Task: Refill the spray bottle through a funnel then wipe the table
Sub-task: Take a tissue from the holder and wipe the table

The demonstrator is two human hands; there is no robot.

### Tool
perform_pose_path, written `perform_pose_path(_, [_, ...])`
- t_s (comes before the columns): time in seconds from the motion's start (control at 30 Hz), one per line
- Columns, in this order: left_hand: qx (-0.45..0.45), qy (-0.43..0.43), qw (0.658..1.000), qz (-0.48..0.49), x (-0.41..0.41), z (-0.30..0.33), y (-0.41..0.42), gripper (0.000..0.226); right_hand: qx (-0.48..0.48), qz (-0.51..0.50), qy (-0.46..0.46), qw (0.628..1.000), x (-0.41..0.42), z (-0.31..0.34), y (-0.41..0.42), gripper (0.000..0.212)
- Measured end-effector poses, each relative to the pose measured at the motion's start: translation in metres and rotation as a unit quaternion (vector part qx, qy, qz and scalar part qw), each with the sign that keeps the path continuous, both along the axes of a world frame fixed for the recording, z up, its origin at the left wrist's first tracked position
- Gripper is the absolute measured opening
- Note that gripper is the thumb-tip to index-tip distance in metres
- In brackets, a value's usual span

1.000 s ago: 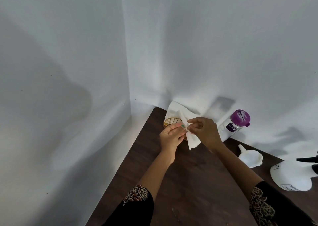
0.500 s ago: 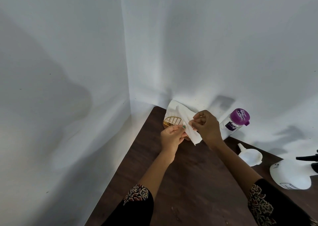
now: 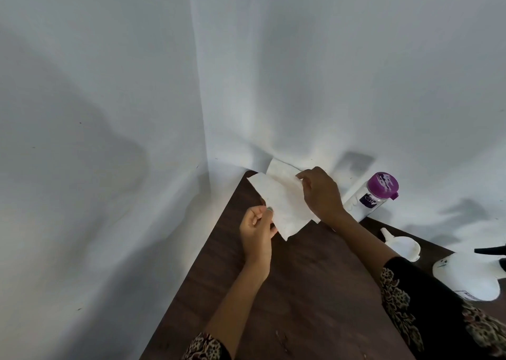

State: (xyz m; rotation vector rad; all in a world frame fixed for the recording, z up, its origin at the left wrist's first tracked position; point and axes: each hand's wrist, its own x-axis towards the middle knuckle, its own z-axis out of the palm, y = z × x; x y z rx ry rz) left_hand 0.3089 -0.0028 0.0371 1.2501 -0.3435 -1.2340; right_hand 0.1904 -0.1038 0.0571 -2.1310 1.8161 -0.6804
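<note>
A white paper tissue (image 3: 284, 205) is spread out above the far corner of the dark wooden table (image 3: 301, 291). My left hand (image 3: 258, 231) pinches its lower left edge. My right hand (image 3: 320, 192) pinches its upper right edge. A white funnel (image 3: 402, 246) lies on the table to the right. The white spray bottle (image 3: 468, 274) with a black trigger stands at the right edge, partly cut off. A clear bottle with a purple cap (image 3: 372, 195) stands near the wall.
White walls meet in a corner just behind the table. More white tissue (image 3: 279, 169) sticks up behind the held sheet; the holder under it is hidden. The table's left edge runs diagonally towards me.
The tissue has come out of the gold wire holder and is now unfolded wide between both hands. My left hand moved down and left, and the holder is now hidden.
</note>
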Motion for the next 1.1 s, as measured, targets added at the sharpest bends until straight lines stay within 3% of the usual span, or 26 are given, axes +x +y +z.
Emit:
perform_pose_path(0.43, [-0.016,0.054,0.994,0.095,0.038,-0.001,0.021,0.016,0.191,0.041,0.025,0.98,0.007,-0.013,-0.001,0.044])
perform_pose_path(0.5, [-0.017,0.081,0.992,0.092,0.04,0.0,0.023,0.018,0.189,0.037,-0.027,0.981,0.005,-0.009,0.003,0.043])
perform_pose_path(0.67, [-0.031,0.155,0.986,0.059,0.044,0.012,0.031,0.04,0.022,-0.056,-0.207,0.976,0.006,0.02,0.026,0.04])
perform_pose_path(0.77, [-0.041,0.193,0.98,0.02,0.045,0.021,0.042,0.024,0.0,-0.098,-0.307,0.947,-0.004,0.032,0.058,0.027])
perform_pose_path(0.83, [-0.052,0.219,0.974,-0.029,0.042,0.029,0.049,0.022,0.058,-0.124,-0.369,0.919,-0.017,0.03,0.083,0.018])
perform_pose_path(0.9, [-0.055,0.24,0.967,-0.07,0.038,0.035,0.057,0.023,0.182,-0.153,-0.436,0.868,-0.028,0.025,0.109,0.021])
perform_pose_path(1.0, [-0.047,0.271,0.956,-0.107,0.026,0.048,0.072,0.025,0.386,-0.138,-0.52,0.75,-0.039,0.018,0.151,0.05])
perform_pose_path(1.1, [-0.047,0.222,0.963,-0.146,0.01,0.054,0.091,0.025,0.478,-0.049,-0.594,0.645,-0.047,0.021,0.184,0.066])
